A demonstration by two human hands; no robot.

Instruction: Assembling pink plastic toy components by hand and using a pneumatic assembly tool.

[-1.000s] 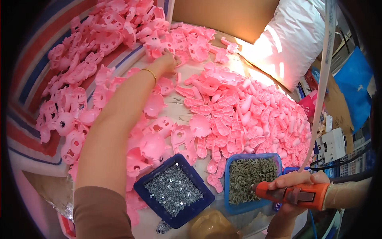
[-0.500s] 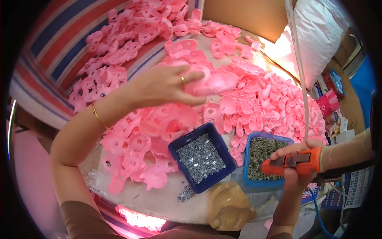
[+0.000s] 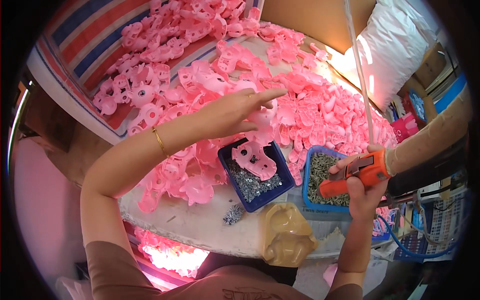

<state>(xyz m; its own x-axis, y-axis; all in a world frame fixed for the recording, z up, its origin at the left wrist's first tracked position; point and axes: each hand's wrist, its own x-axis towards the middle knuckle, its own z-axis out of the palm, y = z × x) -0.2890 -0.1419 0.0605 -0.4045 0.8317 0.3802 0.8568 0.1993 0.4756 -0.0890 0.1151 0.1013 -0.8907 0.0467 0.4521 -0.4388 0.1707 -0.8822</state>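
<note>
My left hand is closed on a pink plastic toy shell, its index finger stretched to the right. Just below, another pink shell part with dark spots lies over the dark blue tray of small silver screws; whether it is joined to the held shell I cannot tell. My right hand grips an orange power tool with a brown lever, beside the lighter blue tray of small olive-grey metal parts. The tool's working tip cannot be made out.
Pink shells heap at the back left on a striped sheet. Small pink parts pile up on the right. A tan mould-like holder lies at the table's front edge, near loose screws. A pale tube hangs down.
My left hand has moved right and slightly down, bringing pink shell pieces over the screw tray. My right hand keeps the orange tool, now slightly higher in view.
</note>
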